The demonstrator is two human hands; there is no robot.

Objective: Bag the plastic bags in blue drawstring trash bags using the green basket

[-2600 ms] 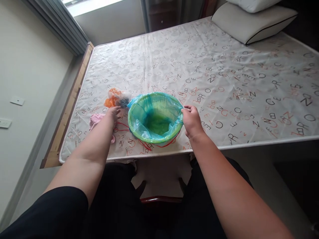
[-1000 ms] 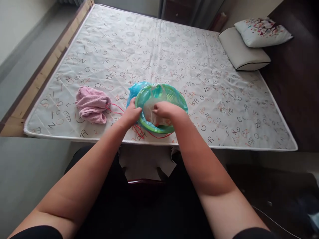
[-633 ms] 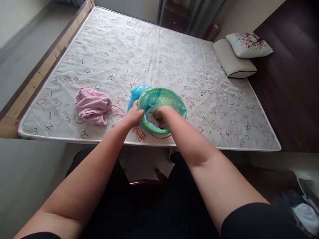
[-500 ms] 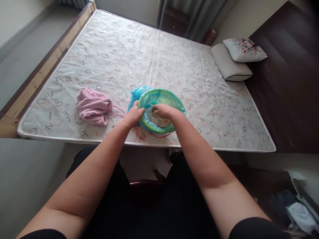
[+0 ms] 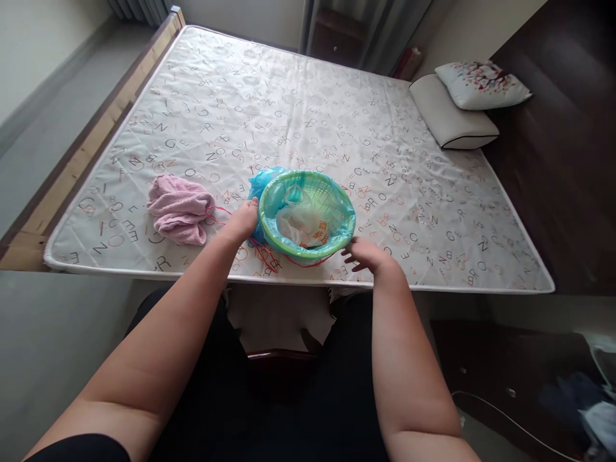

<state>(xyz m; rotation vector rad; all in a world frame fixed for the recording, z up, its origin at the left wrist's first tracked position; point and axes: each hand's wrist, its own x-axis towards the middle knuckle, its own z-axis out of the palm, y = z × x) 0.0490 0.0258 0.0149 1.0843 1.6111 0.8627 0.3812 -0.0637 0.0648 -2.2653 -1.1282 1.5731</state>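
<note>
Green basket [image 5: 301,253] is on the mattress [image 5: 216,96], near the edge by you; blue liner [image 5: 339,221] inside, clear plastic bag [image 5: 303,221] in that. Basket as clock centre: your left hand [image 5: 246,215] at 9, by the rim, fingers partly hidden, can't tell if they grip. Your right hand [image 5: 364,254] at 4, just beside the rim, fingers loosely spread, holding nothing. Red string [image 5: 264,256] at 7. Pink cloth [image 5: 179,208] farther out at 9. Patterned pillow [image 5: 481,86] at 2.

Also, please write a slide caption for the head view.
Left hand and right hand beside a green basket lined with blue plastic, a crumpled bag inside, pink cloth on the mattress.
</note>
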